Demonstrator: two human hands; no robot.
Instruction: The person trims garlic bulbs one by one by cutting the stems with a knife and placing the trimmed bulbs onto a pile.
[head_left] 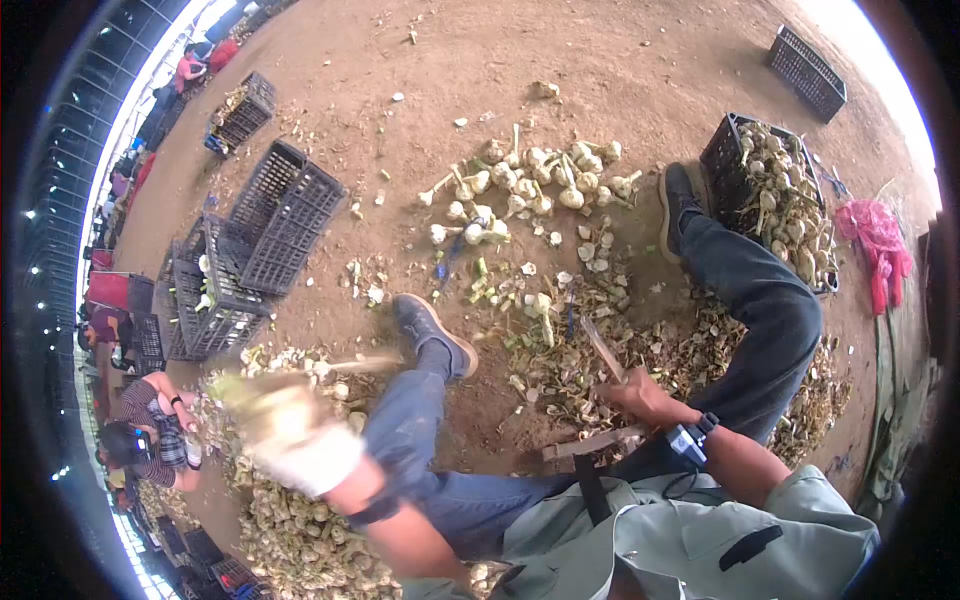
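My right fingers point(628, 392) grip a thin tool point(603, 350). My left hand point(292, 420) blurs near piled garlic point(300, 535); I cannot tell its grip.

Bare dirt floor point(610, 50) gives open passage across the upper middle of the frame. From the blurred left hand point(300, 430), lower left, the left leg point(402, 425) bars a straight low path to the garlic bulbs point(570, 198) at centre; stacked crates point(308, 218) close off the left. Ahead of the right hand point(645, 398), low peelings point(655, 325) leave room above; the bent right leg point(755, 290) and filled crate point(722, 165) block the right.
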